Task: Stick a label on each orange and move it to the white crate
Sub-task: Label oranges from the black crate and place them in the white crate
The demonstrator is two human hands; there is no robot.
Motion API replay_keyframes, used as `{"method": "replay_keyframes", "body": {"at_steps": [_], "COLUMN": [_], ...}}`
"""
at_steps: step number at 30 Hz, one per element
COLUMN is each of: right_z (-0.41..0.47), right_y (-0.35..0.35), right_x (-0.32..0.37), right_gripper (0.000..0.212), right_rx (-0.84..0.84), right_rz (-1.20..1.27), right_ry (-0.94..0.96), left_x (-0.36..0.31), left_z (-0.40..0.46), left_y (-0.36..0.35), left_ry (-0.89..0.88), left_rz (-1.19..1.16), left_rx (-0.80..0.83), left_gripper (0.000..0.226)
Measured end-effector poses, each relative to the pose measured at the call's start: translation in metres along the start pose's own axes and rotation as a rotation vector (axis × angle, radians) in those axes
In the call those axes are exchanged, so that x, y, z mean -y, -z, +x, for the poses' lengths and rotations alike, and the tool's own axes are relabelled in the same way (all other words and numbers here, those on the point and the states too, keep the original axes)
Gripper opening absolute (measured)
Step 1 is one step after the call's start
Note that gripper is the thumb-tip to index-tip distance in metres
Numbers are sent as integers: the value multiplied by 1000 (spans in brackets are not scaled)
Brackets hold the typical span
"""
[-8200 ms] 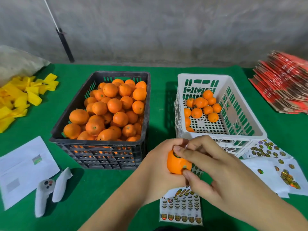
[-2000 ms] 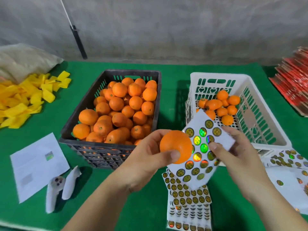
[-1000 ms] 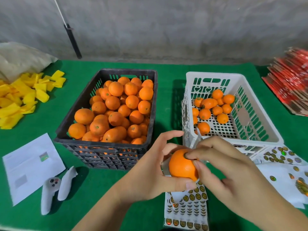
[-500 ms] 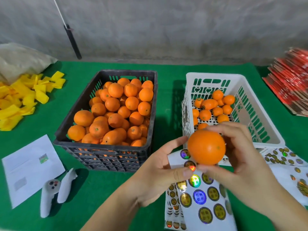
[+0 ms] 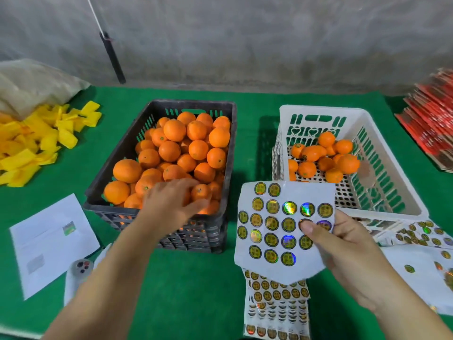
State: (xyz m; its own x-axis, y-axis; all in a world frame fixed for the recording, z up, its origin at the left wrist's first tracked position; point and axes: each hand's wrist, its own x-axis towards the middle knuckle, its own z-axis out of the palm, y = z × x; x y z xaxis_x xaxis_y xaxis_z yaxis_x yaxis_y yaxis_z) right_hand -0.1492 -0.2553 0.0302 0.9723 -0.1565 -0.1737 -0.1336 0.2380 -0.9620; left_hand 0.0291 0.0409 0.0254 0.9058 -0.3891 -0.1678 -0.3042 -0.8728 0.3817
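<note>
While right hand (image 5: pixel 343 251) pinches label sheet (image 5: pixel 282 231), left hand (image 5: pixel 171 202) seemingly crosses black crate (image 5: pixel 159 109) rim

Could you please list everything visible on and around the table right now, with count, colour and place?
black crate: one, centre, heaped with oranges, too many to count
white crate: one, right of centre, about a dozen labelled oranges
held label sheet: one, white, shiny round stickers
more label sheets: several, near edge and right
yellow pieces: pile, far left
white paper: one, near left
controller: white-grey, near left
red flat stack: far right
table: green cloth
left hand: reaching over black crate's oranges
right hand: pinching held sheet
</note>
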Motion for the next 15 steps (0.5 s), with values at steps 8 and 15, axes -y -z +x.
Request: {"method": "replay_keyframes", "body": {"at_steps": [8, 15], "right_z": [-2, -9], "right_y": [0, 10], "right_x": [-8, -5], "right_gripper": [33, 35], "right_rx": [-46, -58], "right_rz": [67, 177], "right_ry": [-14, 44], "left_x": [18, 3], "left_z": [53, 32], "left_y": [11, 34], "left_ry": [273, 162], "left_rz": [643, 145], "left_rx": [315, -74], "left_gripper": [50, 62]}}
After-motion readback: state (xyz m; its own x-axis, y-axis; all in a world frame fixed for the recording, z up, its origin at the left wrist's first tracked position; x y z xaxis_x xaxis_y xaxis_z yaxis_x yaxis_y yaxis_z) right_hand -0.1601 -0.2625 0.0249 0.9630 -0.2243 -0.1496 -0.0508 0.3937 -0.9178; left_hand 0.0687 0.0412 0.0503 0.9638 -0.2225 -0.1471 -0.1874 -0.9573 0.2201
